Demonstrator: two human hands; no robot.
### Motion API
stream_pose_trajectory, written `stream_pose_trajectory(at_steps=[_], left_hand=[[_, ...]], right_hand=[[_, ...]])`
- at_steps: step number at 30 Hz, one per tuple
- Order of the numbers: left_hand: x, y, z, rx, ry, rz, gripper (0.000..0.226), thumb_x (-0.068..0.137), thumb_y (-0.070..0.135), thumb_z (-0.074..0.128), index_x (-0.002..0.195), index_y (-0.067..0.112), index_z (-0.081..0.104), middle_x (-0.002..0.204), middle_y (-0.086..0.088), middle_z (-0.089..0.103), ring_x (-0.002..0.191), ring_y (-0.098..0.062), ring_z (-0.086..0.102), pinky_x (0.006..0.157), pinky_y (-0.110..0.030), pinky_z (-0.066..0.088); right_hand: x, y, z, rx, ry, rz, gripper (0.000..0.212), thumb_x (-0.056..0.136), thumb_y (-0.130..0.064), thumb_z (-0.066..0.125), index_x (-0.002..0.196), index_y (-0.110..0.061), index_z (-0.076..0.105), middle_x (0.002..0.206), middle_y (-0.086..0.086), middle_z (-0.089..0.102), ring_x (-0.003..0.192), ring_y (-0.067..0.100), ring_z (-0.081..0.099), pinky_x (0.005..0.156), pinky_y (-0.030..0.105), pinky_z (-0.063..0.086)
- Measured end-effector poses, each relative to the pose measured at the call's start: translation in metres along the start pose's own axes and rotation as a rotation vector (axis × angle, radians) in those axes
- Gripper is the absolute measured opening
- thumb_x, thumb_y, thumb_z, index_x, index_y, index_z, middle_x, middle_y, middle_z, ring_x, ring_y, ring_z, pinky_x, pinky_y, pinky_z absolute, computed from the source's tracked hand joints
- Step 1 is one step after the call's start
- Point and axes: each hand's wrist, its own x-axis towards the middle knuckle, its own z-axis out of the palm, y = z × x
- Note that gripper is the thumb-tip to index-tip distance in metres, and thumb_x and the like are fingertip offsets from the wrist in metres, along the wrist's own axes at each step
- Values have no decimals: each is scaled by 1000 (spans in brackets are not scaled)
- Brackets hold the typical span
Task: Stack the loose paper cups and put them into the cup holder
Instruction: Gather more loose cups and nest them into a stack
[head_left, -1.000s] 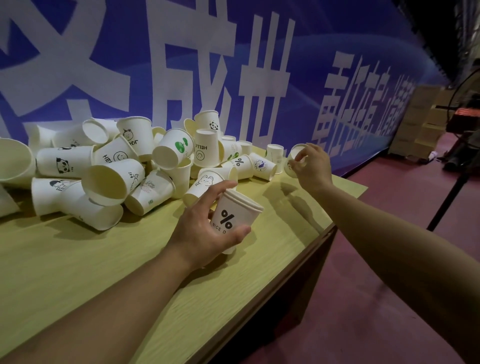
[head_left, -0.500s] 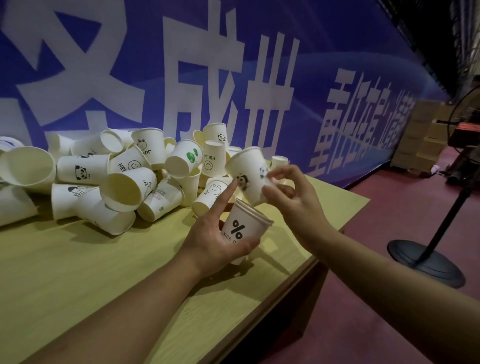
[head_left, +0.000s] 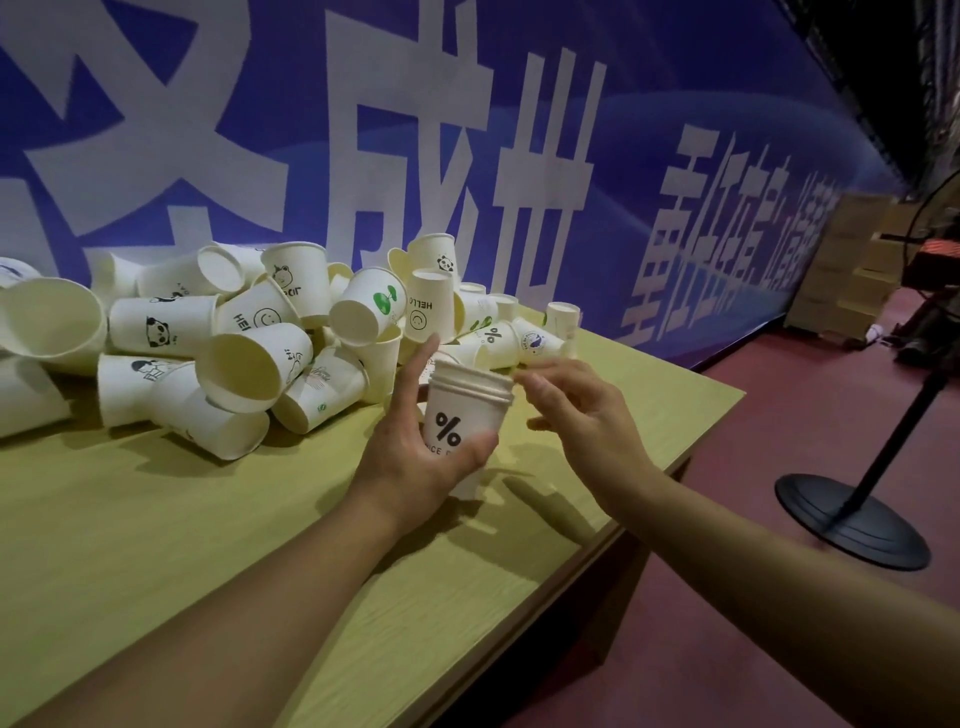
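Observation:
My left hand (head_left: 410, 452) grips a small stack of nested white paper cups (head_left: 465, 410); the outer cup shows a black percent sign, and several rims show at its top. My right hand (head_left: 587, 421) hovers just right of the stack's rim with fingers loosely extended, holding nothing. A heap of loose paper cups (head_left: 249, 338) with printed pandas, smileys and green leaves lies on the yellow-green wooden table (head_left: 156, 519) behind the stack. No cup holder is in view.
The table's right edge (head_left: 623, 519) runs close to my right forearm, with dark red floor beyond. A black round stand base with a pole (head_left: 852, 519) sits on the floor. A blue banner (head_left: 519, 130) backs the table. Cardboard boxes (head_left: 841, 270) stand at far right.
My right hand brought a panda cup from the far end of the heap, set it into the stack in my left hand, and has let go.

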Motion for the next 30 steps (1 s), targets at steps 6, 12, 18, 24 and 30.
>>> stream_pose_trajectory(at_steps=[6,12,18,24,30], left_hand=[[2,-2,1,-3,50,-5,78,70,49,84,129,62,35,111,22,50,88,-5,61,64,-24,59],[2,0,0,-20,61,-27,82,54,70,67,126,73,30,112,30,47,96,1,57,76,-30,58],[5,-4,1,-45,79,-26,84,63,60,74,134,68,31,115,27,50,96,0,59,75,-27,58],[4,-2,2,-74,71,-31,85,60,64,74,133,68,33,117,26,50,96,1,59,70,-20,55],[3,0,1,-87,62,-35,86,62,61,75,136,66,31,118,23,50,98,-1,59,68,-20,54]], right_hand=[[48,24,-10,-430,36,-59,22,93,-20,68,109,-36,65,123,-9,57,103,4,57,83,17,48],[135,70,-36,-968,-37,64,52,88,-26,75,136,-30,56,148,2,47,126,27,50,103,45,47],[165,94,-38,-1002,-85,135,57,90,-25,73,141,-30,48,143,6,53,111,26,61,77,32,53],[159,92,-47,-940,-77,164,80,81,-20,82,147,-31,37,145,9,48,114,30,59,83,37,57],[144,72,-62,-992,-219,141,85,85,-26,79,153,-34,27,132,6,55,101,17,56,86,34,54]])
